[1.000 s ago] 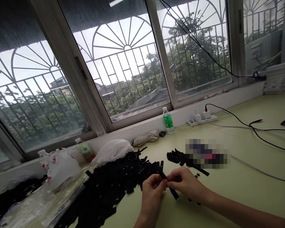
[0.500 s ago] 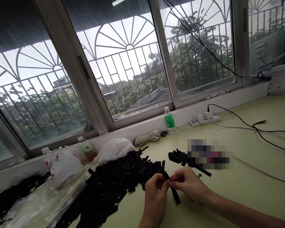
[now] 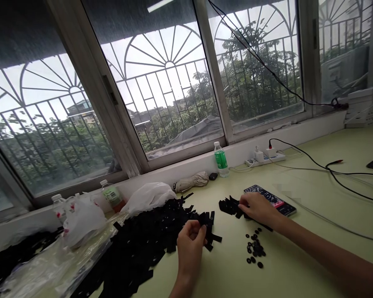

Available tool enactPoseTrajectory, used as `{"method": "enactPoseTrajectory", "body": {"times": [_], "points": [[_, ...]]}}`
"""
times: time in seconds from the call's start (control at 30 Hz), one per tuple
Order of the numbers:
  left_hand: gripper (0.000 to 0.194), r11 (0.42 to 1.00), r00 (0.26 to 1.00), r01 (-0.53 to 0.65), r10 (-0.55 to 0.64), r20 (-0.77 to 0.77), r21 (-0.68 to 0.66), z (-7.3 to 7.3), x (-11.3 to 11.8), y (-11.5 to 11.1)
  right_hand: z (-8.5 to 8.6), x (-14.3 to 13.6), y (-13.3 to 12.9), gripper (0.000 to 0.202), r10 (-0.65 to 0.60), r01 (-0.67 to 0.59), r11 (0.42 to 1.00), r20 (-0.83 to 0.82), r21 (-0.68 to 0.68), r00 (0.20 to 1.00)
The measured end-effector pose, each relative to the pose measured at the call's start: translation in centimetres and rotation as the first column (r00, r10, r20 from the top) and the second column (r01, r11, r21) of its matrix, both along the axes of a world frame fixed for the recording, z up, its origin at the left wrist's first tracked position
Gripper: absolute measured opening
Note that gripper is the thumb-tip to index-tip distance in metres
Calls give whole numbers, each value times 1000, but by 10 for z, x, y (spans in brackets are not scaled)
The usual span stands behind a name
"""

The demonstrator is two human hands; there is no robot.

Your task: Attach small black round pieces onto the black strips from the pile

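Note:
My left hand [image 3: 191,238] is at the right edge of a large heap of black fabric strips [image 3: 149,236]. Its thumb and fingers are pinched together on a black strip, partly hidden by the fingers. Over at a smaller pile of black strips [image 3: 228,206], my right hand [image 3: 257,207] has its fingertips closed on a strip, mostly covered by the hand. Several small round black discs [image 3: 257,248] lie on the table between my hands. A phone [image 3: 286,207] with a lit screen lies just behind my right wrist.
Along the window sill stand a green-labelled bottle [image 3: 221,160], a folded beige umbrella [image 3: 191,182] and a power strip [image 3: 269,158]. Cables [image 3: 313,165] cross the table's right side. White plastic bags [image 3: 83,219] and another bottle [image 3: 112,195] are at left.
My hands have parted from the strip they held together. The right moved up to the small pile, the left slightly left to the big heap. The discs now show fully.

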State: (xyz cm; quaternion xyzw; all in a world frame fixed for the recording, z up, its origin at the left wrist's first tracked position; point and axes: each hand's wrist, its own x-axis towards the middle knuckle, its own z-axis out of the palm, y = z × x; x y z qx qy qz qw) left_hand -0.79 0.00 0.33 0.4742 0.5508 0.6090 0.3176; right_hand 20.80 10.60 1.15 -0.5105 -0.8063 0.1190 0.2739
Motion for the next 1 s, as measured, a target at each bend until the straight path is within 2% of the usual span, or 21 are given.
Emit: {"method": "enactPoseTrajectory", "body": {"times": [0.03,0.1,0.23,0.33,0.4,0.43,0.5,0.57,0.63,0.7,0.8,0.87,1.0], "points": [[25,1000,999,-26,26,-30,-9,0,-4,1,-3,5,7,19,-37,36,999,78,8,996],[22,996,992,-84,82,-101,-16,-1,-10,3,-10,10,16,14,-47,48,999,128,-2,991],[25,982,958,-189,184,-219,-2,-2,-15,5,-19,8,19,13,-47,50,999,163,-17,986],[35,965,909,-234,260,-325,117,-1,-9,2,-20,6,18,13,-50,52,999,174,-10,983],[33,968,889,-152,222,-399,199,0,0,-4,-19,5,18,15,-41,42,999,177,-4,983],[27,976,885,-65,152,-441,206,0,5,-7,-19,5,18,17,-36,37,999,178,-1,983],[21,979,832,159,-62,-552,129,-1,17,-14,-19,5,18,19,-33,33,999,183,4,983],[25,945,722,326,-220,-656,42,-3,28,-20,-19,5,18,20,-42,42,999,191,8,981],[32,906,589,422,-300,-751,-30,-6,37,-24,-20,5,18,19,-58,57,998,199,12,978],[39,885,486,458,-328,-810,-84,-8,43,-25,-20,4,18,16,-77,75,997,203,15,976],[44,873,392,475,-318,-863,-106,-7,47,-26,-21,2,18,14,-94,95,995,202,5,975],[44,866,353,492,-298,-887,-95,-6,48,-25,-20,2,18,12,-95,99,995,198,-10,975],[42,847,319,529,-262,-911,-58,-6,49,-23,-17,1,15,14,-90,94,995,175,-18,980]]}}
